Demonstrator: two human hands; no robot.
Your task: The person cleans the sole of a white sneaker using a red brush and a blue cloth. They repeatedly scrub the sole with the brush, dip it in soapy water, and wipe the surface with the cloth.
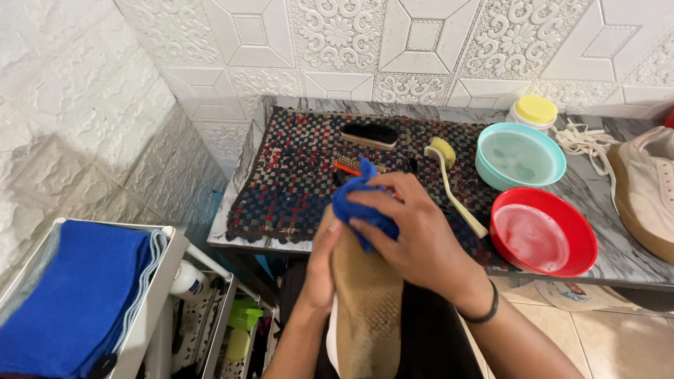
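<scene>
A shoe (366, 302) is turned sole-up over my lap, its tan rubber sole facing me. My left hand (321, 263) grips it along its left side. My right hand (414, 235) presses a crumpled blue cloth (358, 200) against the toe end of the sole. A black band sits on my right wrist.
A checkered woven mat (295, 175) covers the marble table (597, 189), with a black brush (368, 135), a yellow long-handled brush (453, 186), a teal bowl (519, 158), a red bowl (542, 233), a yellow-lidded jar (535, 111), white laces (583, 139) and another shoe (649, 189). Folded blue cloths (70, 298) lie on a white cart at left.
</scene>
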